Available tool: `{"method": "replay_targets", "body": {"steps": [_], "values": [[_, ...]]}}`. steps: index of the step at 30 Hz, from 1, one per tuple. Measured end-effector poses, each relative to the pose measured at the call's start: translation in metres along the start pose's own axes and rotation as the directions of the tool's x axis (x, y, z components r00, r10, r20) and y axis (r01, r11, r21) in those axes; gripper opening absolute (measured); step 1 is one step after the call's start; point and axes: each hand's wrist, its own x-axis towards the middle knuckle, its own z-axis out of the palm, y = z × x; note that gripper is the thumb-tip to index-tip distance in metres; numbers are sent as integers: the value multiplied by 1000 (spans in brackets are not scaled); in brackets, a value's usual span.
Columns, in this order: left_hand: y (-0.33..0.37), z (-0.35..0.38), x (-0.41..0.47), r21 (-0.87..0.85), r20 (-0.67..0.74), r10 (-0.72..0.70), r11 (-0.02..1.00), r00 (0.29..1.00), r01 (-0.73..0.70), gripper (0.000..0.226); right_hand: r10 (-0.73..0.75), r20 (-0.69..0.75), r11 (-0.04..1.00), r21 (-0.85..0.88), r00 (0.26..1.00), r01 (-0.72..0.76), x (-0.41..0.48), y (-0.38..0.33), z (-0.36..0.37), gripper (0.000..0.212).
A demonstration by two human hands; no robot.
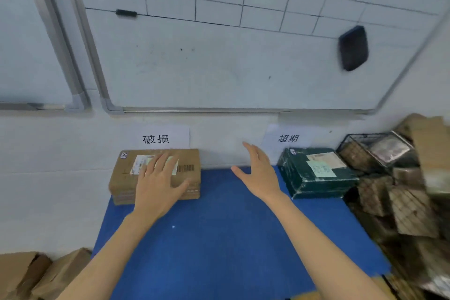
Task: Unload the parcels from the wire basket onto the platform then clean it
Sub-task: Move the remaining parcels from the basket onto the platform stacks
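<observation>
Blue matte flat platform (231,238) fills the foreground, mostly bare. Left hand (158,180) rests flat, fingers straight, on the brown rectangular cardboard parcel (190,165) at the far-left edge. Right hand (260,173) is spread, holding nothing, and hovers mid-platform. Dark green glossy box (292,173) sits far right. Black wire basket (350,143) beside it holds a silvery pouch (389,151) and more pkgs. Unloading est. partial, cleaning not begun.

Even bright light; soft blur; wide-angle bending at edges.
</observation>
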Motion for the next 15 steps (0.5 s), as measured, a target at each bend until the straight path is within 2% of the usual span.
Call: {"method": "replay_targets", "body": {"steps": [8,15], "values": [[154,18,19,-104,10,326,941,945,-323,82,85,-277,978,-160,957,-133,-79,58,-135,75],[303,26,-33,-173,-25,524,837,852,-520,85,163,-424,913,-278,891,-300,-200,116,-239,76]]}}
